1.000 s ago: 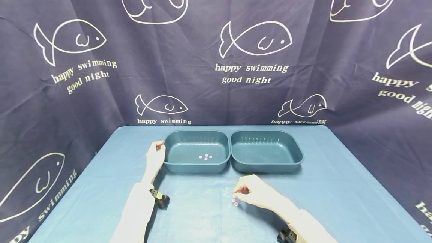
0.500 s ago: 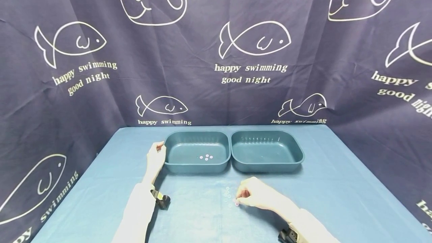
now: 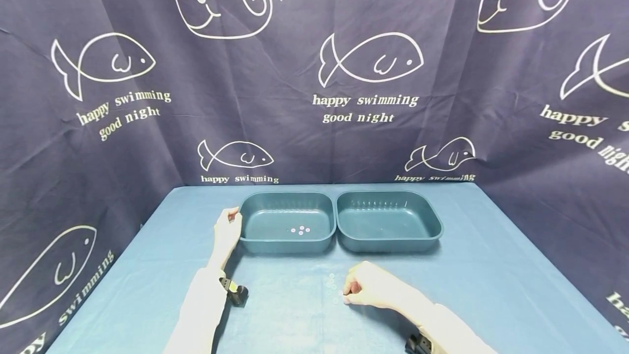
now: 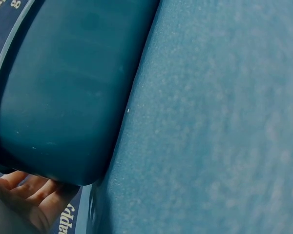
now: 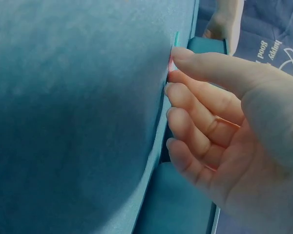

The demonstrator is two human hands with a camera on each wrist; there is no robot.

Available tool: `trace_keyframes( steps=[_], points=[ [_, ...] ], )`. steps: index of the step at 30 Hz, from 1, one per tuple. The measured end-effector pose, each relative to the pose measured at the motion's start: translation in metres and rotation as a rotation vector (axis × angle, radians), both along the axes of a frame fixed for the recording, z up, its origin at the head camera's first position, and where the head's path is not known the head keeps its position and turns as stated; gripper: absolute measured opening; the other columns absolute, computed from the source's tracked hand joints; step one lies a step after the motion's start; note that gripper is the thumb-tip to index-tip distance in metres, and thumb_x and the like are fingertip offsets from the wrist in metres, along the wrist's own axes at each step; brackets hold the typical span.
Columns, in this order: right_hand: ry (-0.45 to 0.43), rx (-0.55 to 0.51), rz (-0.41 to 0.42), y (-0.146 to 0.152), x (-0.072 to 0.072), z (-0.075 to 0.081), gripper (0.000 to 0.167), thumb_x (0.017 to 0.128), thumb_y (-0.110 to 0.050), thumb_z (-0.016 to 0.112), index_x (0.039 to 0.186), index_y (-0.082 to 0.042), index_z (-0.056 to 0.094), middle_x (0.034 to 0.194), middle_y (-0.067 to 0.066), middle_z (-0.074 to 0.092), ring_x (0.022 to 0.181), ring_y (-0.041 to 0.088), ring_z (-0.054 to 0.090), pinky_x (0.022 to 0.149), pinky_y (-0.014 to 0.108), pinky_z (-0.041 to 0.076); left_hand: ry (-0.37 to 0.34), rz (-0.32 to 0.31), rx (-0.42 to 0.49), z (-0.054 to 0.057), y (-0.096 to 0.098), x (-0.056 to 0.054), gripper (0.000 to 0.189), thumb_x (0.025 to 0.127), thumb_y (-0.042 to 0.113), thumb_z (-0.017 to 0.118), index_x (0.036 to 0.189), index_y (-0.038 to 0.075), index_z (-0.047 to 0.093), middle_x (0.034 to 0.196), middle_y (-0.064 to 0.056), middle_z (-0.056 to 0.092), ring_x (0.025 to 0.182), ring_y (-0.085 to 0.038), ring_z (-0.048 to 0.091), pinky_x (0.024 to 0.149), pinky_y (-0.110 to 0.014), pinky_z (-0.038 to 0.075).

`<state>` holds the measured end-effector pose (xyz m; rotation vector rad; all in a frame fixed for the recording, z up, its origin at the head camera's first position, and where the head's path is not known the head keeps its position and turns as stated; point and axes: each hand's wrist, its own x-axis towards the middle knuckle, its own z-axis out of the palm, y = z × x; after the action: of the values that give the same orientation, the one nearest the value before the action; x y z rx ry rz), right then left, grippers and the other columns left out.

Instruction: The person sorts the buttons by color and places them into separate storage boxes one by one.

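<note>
My left hand [image 3: 227,231] grips the left end of a teal plastic bin [image 3: 287,246]; in the left wrist view its fingers [image 4: 34,192] curl against the bin's end wall. Inside, several small pinkish buttons [image 3: 301,232] lie on the floor. In front of the bins, my right hand [image 3: 375,287] is down at the tabletop. Its thumb and index finger pinch a pink button, a thin pink edge [image 5: 170,63] of which shows in the right wrist view. Just left of those fingertips lie several pale, see-through buttons [image 3: 331,283], hard to make out against the cloth.
A second teal bin [image 3: 390,245] stands right of the first, their ends touching. Blue cloth [image 3: 275,305] covers the table. Behind it hangs a dark curtain [image 3: 295,124] with white fish and whale drawings.
The right fingertips have closed in over the two pink buttons on the table, which no longer show in the head view. My left hand keeps its grip on the bin.
</note>
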<state>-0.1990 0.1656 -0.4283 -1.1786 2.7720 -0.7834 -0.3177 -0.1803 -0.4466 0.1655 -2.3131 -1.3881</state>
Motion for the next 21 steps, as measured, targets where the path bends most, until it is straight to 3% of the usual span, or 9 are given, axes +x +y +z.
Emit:
trace_keyframes(
  steps=[6,21],
  points=[
    [0.062,0.031,0.017,-0.0025,0.0,0.0003,0.007,0.076,-0.018,0.072,0.069,-0.017,0.068,0.062,-0.015,0.053,0.059,-0.008,0.041,0.055,0.009,0.037,-0.009,-0.001,0.0,-0.0009,-0.0009,-0.0008,0.031,0.093,0.008,0.044,0.119,-0.006,0.054,0.119,-0.028,0.058,0.113,-0.041,0.054,0.1,-0.049,0.041],
    [0.078,0.031,0.049,-0.0013,-0.0035,-0.0018,0.004,0.077,-0.017,0.069,0.075,-0.015,0.071,0.064,-0.013,0.055,0.06,-0.007,0.045,0.057,0.008,0.039,0.016,0.012,0.01,-0.0014,0.0,-0.0007,0.03,0.091,0.009,0.047,0.117,-0.005,0.056,0.117,-0.027,0.06,0.111,-0.04,0.056,0.098,-0.048,0.043]
  ],
)
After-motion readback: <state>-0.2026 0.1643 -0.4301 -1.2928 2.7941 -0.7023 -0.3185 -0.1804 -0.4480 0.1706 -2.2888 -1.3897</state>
